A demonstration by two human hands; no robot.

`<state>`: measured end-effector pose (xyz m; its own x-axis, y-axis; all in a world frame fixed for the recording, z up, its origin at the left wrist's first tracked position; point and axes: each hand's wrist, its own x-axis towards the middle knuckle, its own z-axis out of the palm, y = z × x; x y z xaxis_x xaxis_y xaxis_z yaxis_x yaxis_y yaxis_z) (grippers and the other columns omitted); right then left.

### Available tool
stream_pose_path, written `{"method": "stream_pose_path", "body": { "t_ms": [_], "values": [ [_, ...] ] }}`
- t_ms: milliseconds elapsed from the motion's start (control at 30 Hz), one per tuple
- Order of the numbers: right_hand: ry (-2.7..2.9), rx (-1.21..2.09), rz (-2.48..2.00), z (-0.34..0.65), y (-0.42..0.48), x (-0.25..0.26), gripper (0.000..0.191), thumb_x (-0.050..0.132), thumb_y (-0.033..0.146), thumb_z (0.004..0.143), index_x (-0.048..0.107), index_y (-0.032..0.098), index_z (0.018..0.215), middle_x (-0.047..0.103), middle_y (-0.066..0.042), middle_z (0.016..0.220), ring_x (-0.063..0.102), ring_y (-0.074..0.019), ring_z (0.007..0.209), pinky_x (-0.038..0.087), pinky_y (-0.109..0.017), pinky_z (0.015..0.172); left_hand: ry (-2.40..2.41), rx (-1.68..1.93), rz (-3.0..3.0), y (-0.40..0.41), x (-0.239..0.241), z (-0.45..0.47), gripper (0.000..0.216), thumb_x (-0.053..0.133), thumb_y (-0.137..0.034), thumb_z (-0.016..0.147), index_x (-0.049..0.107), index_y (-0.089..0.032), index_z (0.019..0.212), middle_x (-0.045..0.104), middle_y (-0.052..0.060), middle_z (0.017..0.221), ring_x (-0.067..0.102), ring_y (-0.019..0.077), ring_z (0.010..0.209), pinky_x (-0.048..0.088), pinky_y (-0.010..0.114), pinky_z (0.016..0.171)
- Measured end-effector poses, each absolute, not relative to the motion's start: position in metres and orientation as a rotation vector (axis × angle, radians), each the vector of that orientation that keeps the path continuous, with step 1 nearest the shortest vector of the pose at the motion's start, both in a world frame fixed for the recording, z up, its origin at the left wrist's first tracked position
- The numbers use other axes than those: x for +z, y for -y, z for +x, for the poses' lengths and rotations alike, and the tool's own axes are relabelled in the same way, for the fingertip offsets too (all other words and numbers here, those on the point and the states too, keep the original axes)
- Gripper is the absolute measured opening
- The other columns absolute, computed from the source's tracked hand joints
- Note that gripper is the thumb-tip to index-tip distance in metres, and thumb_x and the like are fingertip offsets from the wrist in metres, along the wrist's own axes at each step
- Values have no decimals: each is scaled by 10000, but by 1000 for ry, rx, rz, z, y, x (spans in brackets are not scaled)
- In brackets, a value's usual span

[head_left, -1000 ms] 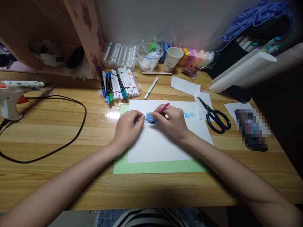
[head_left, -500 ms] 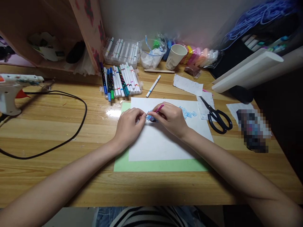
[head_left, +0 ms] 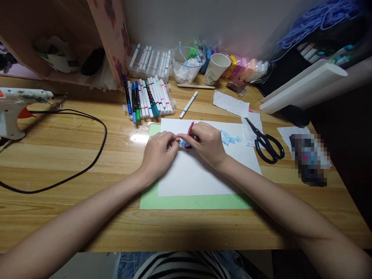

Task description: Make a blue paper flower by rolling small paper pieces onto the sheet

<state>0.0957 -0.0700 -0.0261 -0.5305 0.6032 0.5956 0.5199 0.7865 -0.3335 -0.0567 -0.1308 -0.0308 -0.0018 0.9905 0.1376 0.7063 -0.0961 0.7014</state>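
My left hand (head_left: 161,155) is closed in a pinch at a small blue-and-white piece (head_left: 182,142), mostly hidden by my fingers. My right hand (head_left: 207,143) meets it there, thumb and fingers pinched together. A thin magenta strip (head_left: 191,128) sticks up from the right-hand fingers; its lower end and a dark bit below it are hard to make out. Both hands are over a white sheet (head_left: 203,174), which lies on a green sheet (head_left: 188,202). Right of my right hand, a blue-and-white pleated paper piece (head_left: 231,138) rests on the white sheet.
Black-handled scissors (head_left: 269,147) lie at the right beside paper scraps (head_left: 231,104). Behind the sheets are a loose marker (head_left: 188,104), a marker case (head_left: 149,97), a plastic bowl (head_left: 187,68) and a paper cup (head_left: 216,69). A glue gun (head_left: 14,110) and its black cord occupy the left.
The magenta strip has swung from slanting right to nearly upright. My right hand has shifted slightly left and turned; my left hand stays almost where it was.
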Motion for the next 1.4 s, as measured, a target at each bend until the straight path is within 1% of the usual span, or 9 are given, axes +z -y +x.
{"method": "stream_pose_path", "body": {
  "t_ms": [100,233,533,667,767,867,1067,1200,1400],
  "values": [
    [2182,203,-934,96,67,-28,400,580,405,867,436,190,562,435,40,512,374,-99,502,282,-250,518,-1735,889,1837,131,-31,-56,148,492,-214,866,612,-175,789,627,6,765,524,151,725,370,280,664],
    [2109,298,-1023,96,67,-31,395,655,373,817,433,185,549,423,53,508,356,-88,489,264,-246,509,-1730,888,1843,131,-30,-56,158,494,-230,873,610,-172,783,621,4,752,520,149,717,368,279,659],
    [1995,393,-1067,98,70,-25,425,642,400,821,436,179,522,404,60,487,342,-74,469,280,-244,507,-1728,877,1854,130,-31,-56,166,489,-224,878,607,-170,775,613,6,753,517,149,722,366,280,657],
    [1942,439,-1071,102,73,-20,376,650,397,814,506,176,546,489,45,503,401,-79,468,312,-244,507,-1705,910,1835,131,-31,-56,135,518,-226,866,611,-176,782,611,-4,745,519,140,713,364,275,653],
    [1868,462,-1091,108,77,-16,350,648,402,814,557,171,567,542,26,521,457,-88,476,337,-245,500,-1660,948,1848,133,-31,-56,86,611,-269,814,612,-186,795,593,-17,722,521,137,710,365,270,654],
    [1828,507,-1103,112,81,-17,332,652,396,811,581,169,579,556,20,526,478,-94,480,349,-247,491,-1637,949,1895,134,-30,-55,142,683,-300,758,602,-189,798,579,-19,714,518,142,711,357,268,638],
    [1888,585,-1047,112,84,-26,281,637,386,825,621,178,637,616,4,605,505,-103,519,394,-255,513,-1656,924,1948,131,-31,-53,107,657,-277,786,594,-193,808,585,-18,725,519,142,715,360,275,646],
    [1923,518,-968,109,84,-29,260,627,333,842,621,186,628,644,-2,632,547,-113,563,418,-257,540,-1661,915,1930,131,-31,-54,82,640,-261,800,595,-194,806,593,-18,733,520,139,712,367,274,648],
    [1981,401,-935,110,83,-28,184,634,297,839,634,199,684,657,2,648,560,-125,579,426,-269,577,-1651,899,1909,132,-31,-55,61,631,-245,799,600,-196,817,598,-12,749,525,147,731,374,275,655]
  ]
}}
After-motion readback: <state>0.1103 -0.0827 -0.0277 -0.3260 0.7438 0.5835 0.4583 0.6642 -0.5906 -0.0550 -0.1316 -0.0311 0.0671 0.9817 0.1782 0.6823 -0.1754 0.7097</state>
